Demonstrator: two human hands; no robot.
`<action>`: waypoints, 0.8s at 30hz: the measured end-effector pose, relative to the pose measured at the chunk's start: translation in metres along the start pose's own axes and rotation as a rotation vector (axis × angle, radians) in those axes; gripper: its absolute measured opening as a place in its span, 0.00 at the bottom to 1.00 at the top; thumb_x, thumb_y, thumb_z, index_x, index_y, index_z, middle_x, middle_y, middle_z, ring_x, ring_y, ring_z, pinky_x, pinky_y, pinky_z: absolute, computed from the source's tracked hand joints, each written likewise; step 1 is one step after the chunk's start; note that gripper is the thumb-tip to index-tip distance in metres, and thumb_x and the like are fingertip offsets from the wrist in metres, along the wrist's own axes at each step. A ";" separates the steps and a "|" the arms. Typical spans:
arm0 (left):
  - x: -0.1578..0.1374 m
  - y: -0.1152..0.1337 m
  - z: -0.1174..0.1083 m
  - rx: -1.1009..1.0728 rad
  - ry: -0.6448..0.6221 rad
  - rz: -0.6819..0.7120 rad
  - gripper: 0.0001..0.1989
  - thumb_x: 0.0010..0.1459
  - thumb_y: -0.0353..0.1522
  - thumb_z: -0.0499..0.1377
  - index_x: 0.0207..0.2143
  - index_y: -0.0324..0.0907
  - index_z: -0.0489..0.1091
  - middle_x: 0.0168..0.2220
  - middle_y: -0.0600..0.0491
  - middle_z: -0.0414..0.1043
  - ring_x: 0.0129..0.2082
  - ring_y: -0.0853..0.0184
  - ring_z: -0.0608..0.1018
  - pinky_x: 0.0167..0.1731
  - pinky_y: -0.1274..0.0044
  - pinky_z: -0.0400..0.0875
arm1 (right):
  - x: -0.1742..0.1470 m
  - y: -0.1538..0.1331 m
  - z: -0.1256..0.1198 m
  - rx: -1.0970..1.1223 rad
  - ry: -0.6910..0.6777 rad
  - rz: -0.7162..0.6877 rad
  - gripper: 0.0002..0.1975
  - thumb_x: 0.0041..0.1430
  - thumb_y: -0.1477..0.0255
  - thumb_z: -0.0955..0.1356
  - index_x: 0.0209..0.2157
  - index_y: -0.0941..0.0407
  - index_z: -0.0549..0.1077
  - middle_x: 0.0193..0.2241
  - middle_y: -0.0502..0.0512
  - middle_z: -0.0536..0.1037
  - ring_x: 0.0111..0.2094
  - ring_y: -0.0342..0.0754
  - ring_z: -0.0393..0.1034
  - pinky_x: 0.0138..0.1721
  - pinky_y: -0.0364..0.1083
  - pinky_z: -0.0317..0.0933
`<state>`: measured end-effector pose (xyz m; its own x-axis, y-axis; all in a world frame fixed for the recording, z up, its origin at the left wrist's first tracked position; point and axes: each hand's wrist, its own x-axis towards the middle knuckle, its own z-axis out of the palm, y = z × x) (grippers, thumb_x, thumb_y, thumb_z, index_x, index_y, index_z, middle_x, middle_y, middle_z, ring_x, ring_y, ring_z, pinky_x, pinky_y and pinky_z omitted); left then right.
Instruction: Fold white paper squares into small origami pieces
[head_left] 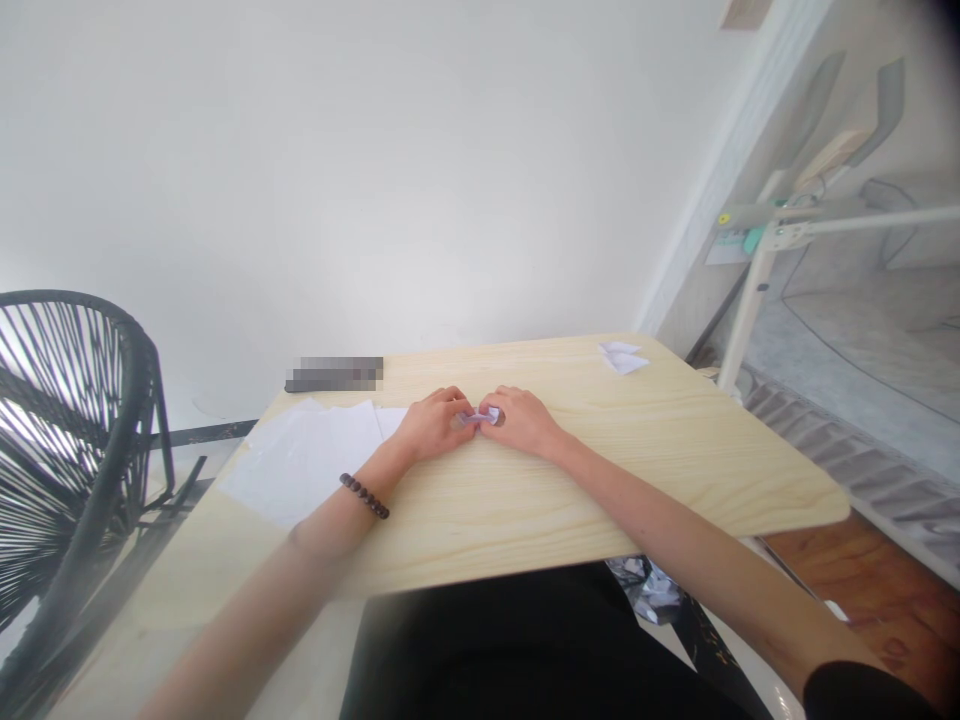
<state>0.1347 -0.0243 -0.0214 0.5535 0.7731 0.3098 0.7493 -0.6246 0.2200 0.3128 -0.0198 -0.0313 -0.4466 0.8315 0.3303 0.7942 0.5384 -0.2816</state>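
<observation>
Near the middle of the wooden table, a small folded piece of white paper is pinched between my two hands. My left hand, with a dark bead bracelet on its wrist, grips the paper's left end. On the other end, the fingers of my right hand are closed. Much of the paper is covered by my fingers, so its full shape is hidden. Several loose white sheets lie to the left of my left hand. Toward the far right corner rest folded white paper pieces.
A pixelated dark object lies at the table's back left. A black woven chair stands to the left. On the right is a white metal frame with grey handles. The wall rises behind the table.
</observation>
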 end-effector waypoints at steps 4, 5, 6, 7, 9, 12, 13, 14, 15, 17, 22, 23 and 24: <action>-0.001 -0.001 0.001 -0.017 0.014 0.013 0.11 0.51 0.38 0.50 0.32 0.45 0.69 0.39 0.54 0.65 0.36 0.67 0.70 0.33 0.77 0.64 | 0.001 0.001 0.001 0.020 -0.001 0.004 0.08 0.48 0.67 0.64 0.31 0.52 0.71 0.28 0.51 0.69 0.32 0.44 0.63 0.35 0.43 0.53; -0.001 -0.001 0.001 -0.018 0.016 0.013 0.11 0.51 0.38 0.51 0.31 0.45 0.69 0.38 0.54 0.65 0.36 0.67 0.70 0.33 0.77 0.64 | 0.001 0.001 0.001 0.026 0.001 0.002 0.08 0.48 0.67 0.64 0.31 0.52 0.71 0.28 0.51 0.69 0.32 0.44 0.63 0.35 0.43 0.53; -0.001 -0.001 0.001 -0.019 0.018 0.012 0.11 0.51 0.38 0.51 0.31 0.45 0.69 0.38 0.54 0.65 0.36 0.67 0.70 0.33 0.77 0.64 | 0.001 0.002 0.001 0.032 0.006 -0.003 0.07 0.48 0.67 0.64 0.31 0.53 0.71 0.28 0.51 0.69 0.32 0.44 0.63 0.36 0.43 0.53; -0.001 0.000 0.001 -0.020 0.021 0.008 0.10 0.51 0.38 0.51 0.31 0.45 0.69 0.38 0.54 0.66 0.37 0.66 0.70 0.34 0.77 0.64 | 0.000 0.002 0.001 0.039 0.014 -0.010 0.07 0.48 0.67 0.64 0.31 0.53 0.71 0.28 0.51 0.69 0.32 0.44 0.63 0.36 0.43 0.53; 0.000 0.000 0.001 -0.030 0.028 -0.004 0.10 0.51 0.38 0.51 0.31 0.45 0.69 0.37 0.54 0.66 0.37 0.66 0.69 0.35 0.77 0.64 | -0.001 0.003 0.000 0.064 0.034 -0.032 0.07 0.49 0.68 0.64 0.30 0.54 0.70 0.30 0.51 0.69 0.32 0.43 0.63 0.37 0.42 0.54; 0.000 -0.001 0.000 -0.060 0.040 -0.040 0.11 0.52 0.38 0.50 0.31 0.44 0.69 0.36 0.54 0.67 0.36 0.67 0.70 0.35 0.77 0.64 | -0.004 0.004 -0.001 0.121 0.060 -0.065 0.06 0.51 0.71 0.63 0.29 0.55 0.70 0.33 0.51 0.68 0.32 0.41 0.64 0.35 0.41 0.55; 0.000 -0.001 0.000 -0.070 0.043 -0.051 0.11 0.52 0.38 0.49 0.30 0.44 0.69 0.36 0.54 0.67 0.35 0.67 0.70 0.35 0.78 0.64 | -0.004 0.004 -0.001 0.134 0.064 -0.069 0.05 0.51 0.72 0.62 0.29 0.55 0.70 0.34 0.51 0.68 0.32 0.41 0.64 0.34 0.40 0.55; 0.000 -0.001 0.000 -0.076 0.044 -0.059 0.11 0.52 0.37 0.49 0.29 0.44 0.69 0.36 0.54 0.67 0.35 0.68 0.71 0.35 0.78 0.64 | -0.004 0.004 -0.001 0.143 0.068 -0.068 0.05 0.51 0.73 0.62 0.28 0.56 0.70 0.34 0.50 0.68 0.32 0.41 0.64 0.34 0.40 0.55; 0.000 -0.002 0.000 -0.079 0.044 -0.063 0.11 0.52 0.37 0.49 0.29 0.44 0.70 0.36 0.54 0.68 0.34 0.68 0.71 0.35 0.78 0.64 | -0.004 0.005 0.000 0.149 0.072 -0.064 0.05 0.50 0.73 0.63 0.28 0.56 0.70 0.34 0.50 0.68 0.32 0.41 0.64 0.34 0.40 0.55; 0.000 -0.002 0.000 -0.080 0.041 -0.057 0.11 0.52 0.38 0.50 0.29 0.44 0.70 0.36 0.54 0.68 0.34 0.68 0.71 0.35 0.78 0.64 | -0.004 0.005 0.001 0.164 0.074 -0.055 0.05 0.50 0.73 0.63 0.28 0.56 0.70 0.33 0.51 0.68 0.32 0.41 0.64 0.34 0.40 0.55; 0.002 -0.006 -0.003 -0.115 0.040 -0.075 0.12 0.52 0.38 0.50 0.33 0.44 0.70 0.34 0.54 0.70 0.31 0.69 0.72 0.33 0.78 0.65 | -0.001 0.014 -0.001 0.286 0.019 -0.072 0.11 0.50 0.64 0.64 0.31 0.56 0.71 0.30 0.51 0.69 0.28 0.40 0.62 0.31 0.40 0.55; 0.002 -0.008 -0.003 -0.122 0.041 -0.090 0.12 0.52 0.38 0.50 0.33 0.44 0.70 0.33 0.53 0.71 0.30 0.69 0.72 0.32 0.79 0.65 | -0.001 0.017 -0.002 0.316 0.005 -0.077 0.12 0.48 0.63 0.65 0.32 0.56 0.71 0.30 0.51 0.70 0.27 0.39 0.62 0.30 0.40 0.55; 0.002 -0.009 -0.004 -0.126 0.042 -0.110 0.13 0.52 0.39 0.50 0.33 0.43 0.71 0.31 0.53 0.71 0.29 0.69 0.72 0.30 0.79 0.65 | -0.001 0.020 -0.003 0.341 -0.008 -0.081 0.14 0.46 0.63 0.67 0.34 0.56 0.71 0.30 0.51 0.70 0.26 0.39 0.61 0.30 0.40 0.55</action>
<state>0.1275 -0.0171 -0.0188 0.4528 0.8340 0.3152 0.7518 -0.5472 0.3679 0.3302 -0.0099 -0.0344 -0.5068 0.7845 0.3575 0.5733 0.6163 -0.5399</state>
